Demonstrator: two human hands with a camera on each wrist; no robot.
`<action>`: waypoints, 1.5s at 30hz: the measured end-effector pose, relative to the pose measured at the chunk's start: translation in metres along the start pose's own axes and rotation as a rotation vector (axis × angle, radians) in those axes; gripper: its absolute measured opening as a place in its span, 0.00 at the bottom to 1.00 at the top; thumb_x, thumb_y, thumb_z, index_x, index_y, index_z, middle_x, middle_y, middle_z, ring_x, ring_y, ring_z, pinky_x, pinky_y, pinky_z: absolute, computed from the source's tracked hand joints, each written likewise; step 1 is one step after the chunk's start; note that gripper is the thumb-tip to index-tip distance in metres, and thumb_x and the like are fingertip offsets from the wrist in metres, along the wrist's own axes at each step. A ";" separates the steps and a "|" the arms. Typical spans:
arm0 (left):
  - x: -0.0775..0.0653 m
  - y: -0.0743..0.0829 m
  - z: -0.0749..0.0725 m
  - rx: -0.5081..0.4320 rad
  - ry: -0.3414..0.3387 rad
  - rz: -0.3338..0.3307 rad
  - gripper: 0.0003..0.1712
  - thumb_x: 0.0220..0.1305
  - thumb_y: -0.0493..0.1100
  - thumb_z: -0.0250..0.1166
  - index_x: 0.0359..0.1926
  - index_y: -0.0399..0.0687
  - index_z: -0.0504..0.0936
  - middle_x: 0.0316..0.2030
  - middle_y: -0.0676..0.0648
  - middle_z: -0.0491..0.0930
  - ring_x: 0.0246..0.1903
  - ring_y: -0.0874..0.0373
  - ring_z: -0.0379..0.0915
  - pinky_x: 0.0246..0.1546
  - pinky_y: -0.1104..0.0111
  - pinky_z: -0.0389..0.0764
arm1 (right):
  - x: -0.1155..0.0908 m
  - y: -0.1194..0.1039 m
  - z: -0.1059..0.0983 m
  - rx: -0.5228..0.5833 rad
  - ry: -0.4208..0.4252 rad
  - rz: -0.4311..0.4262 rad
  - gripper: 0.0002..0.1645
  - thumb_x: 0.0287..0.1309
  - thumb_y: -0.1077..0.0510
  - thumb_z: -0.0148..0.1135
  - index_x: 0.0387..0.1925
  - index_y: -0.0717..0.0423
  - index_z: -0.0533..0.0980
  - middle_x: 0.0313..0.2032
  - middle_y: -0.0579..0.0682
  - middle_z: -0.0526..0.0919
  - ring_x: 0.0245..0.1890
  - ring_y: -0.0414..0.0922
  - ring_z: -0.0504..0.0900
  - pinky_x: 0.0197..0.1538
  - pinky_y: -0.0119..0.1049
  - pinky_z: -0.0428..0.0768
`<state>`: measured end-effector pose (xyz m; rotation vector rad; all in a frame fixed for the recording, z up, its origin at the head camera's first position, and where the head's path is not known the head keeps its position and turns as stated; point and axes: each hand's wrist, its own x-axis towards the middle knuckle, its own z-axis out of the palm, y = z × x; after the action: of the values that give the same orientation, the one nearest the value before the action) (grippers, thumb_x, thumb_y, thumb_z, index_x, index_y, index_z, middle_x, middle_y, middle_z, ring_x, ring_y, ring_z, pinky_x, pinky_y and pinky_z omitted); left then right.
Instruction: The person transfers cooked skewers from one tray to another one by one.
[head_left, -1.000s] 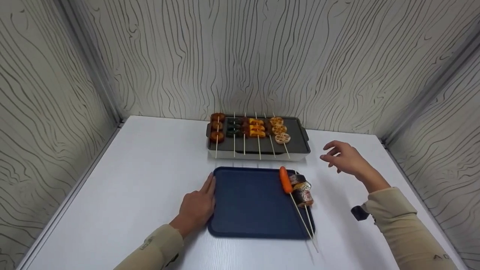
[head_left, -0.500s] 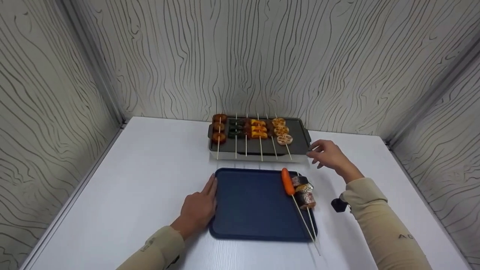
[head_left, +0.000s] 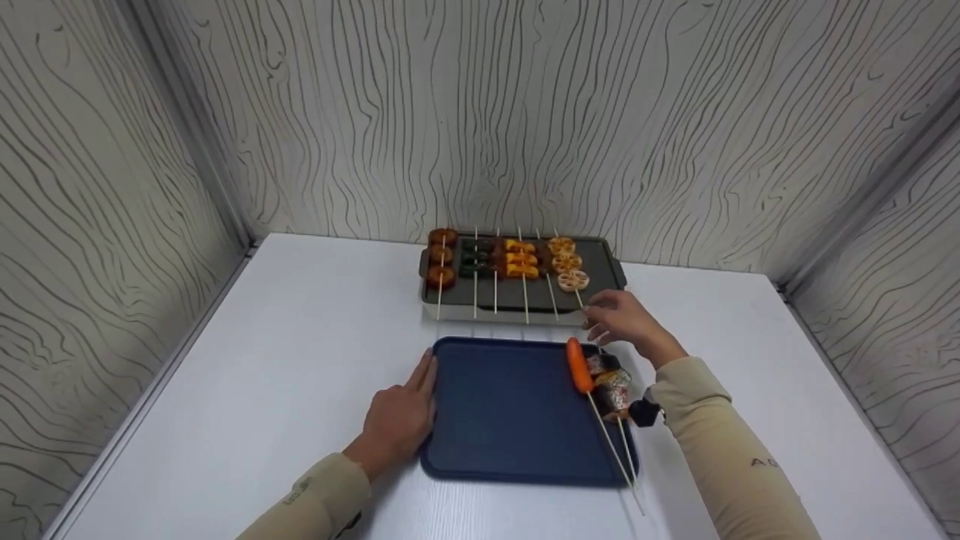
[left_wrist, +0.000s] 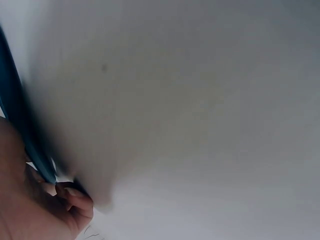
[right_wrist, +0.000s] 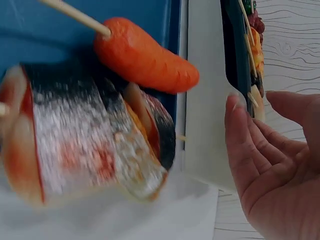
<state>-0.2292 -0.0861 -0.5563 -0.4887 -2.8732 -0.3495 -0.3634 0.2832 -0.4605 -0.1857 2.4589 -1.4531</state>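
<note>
At the left side of the blue tray [head_left: 517, 412], my left hand [head_left: 396, 420] holds the rim; in the left wrist view its fingers [left_wrist: 75, 200] curl at the tray's edge. My right hand [head_left: 619, 322] is at the grill's front right, by the stick end of the lotus root skewer [head_left: 573, 281]. In the right wrist view the thumb [right_wrist: 287, 102] and fingers stand apart around that stick end, not closed on it. On the tray's right side lie an orange sausage skewer [head_left: 579, 366] and a skewer of silvery-skinned fish-like pieces [right_wrist: 75, 135].
Behind the tray stands a rectangular grill [head_left: 600, 262] bearing several skewers: brown round slices [head_left: 441, 277], dark green pieces [head_left: 474, 259], yellow pieces [head_left: 522, 259] and dark reddish ones. Two stick ends overhang the tray's front right corner. Wood-patterned walls [head_left: 480, 112] enclose the white table [head_left: 315, 315].
My right hand has moved left from beside the grill to the lotus root skewer's stick end. The left hand stays at the tray's left edge, and the skewers lie as before.
</note>
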 end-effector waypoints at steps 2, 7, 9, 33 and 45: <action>0.000 0.001 0.000 -0.001 -0.001 0.003 0.31 0.75 0.43 0.54 0.75 0.36 0.65 0.75 0.44 0.64 0.15 0.60 0.56 0.17 0.67 0.64 | 0.002 0.002 0.004 0.035 0.014 0.014 0.24 0.75 0.59 0.53 0.63 0.73 0.67 0.42 0.66 0.84 0.32 0.46 0.86 0.39 0.42 0.85; -0.001 0.003 -0.001 0.026 0.002 0.011 0.31 0.76 0.43 0.54 0.74 0.36 0.66 0.75 0.44 0.65 0.16 0.58 0.59 0.17 0.66 0.66 | 0.004 0.004 0.009 0.047 0.063 0.002 0.21 0.75 0.61 0.52 0.60 0.74 0.70 0.36 0.58 0.85 0.27 0.42 0.83 0.33 0.39 0.83; -0.001 0.003 -0.001 0.030 0.000 0.011 0.31 0.76 0.44 0.53 0.74 0.36 0.66 0.75 0.44 0.64 0.16 0.58 0.58 0.18 0.66 0.66 | 0.003 0.005 0.008 0.034 0.070 -0.013 0.21 0.75 0.61 0.52 0.60 0.75 0.71 0.34 0.56 0.84 0.26 0.41 0.82 0.32 0.39 0.82; -0.002 0.002 -0.004 0.001 -0.012 0.010 0.31 0.76 0.43 0.54 0.74 0.35 0.66 0.75 0.42 0.64 0.16 0.58 0.59 0.18 0.65 0.66 | -0.016 0.011 -0.013 0.071 -0.031 -0.169 0.15 0.77 0.64 0.47 0.34 0.71 0.71 0.24 0.53 0.75 0.20 0.41 0.71 0.25 0.32 0.72; -0.003 0.001 -0.003 0.001 0.026 0.028 0.30 0.75 0.42 0.55 0.74 0.34 0.67 0.75 0.42 0.65 0.16 0.59 0.58 0.17 0.65 0.65 | -0.043 0.008 -0.033 0.099 0.038 -0.153 0.10 0.77 0.63 0.49 0.42 0.70 0.71 0.25 0.52 0.77 0.21 0.40 0.72 0.25 0.32 0.74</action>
<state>-0.2253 -0.0872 -0.5546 -0.5193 -2.8384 -0.3479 -0.3323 0.3255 -0.4454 -0.3352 2.4420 -1.6511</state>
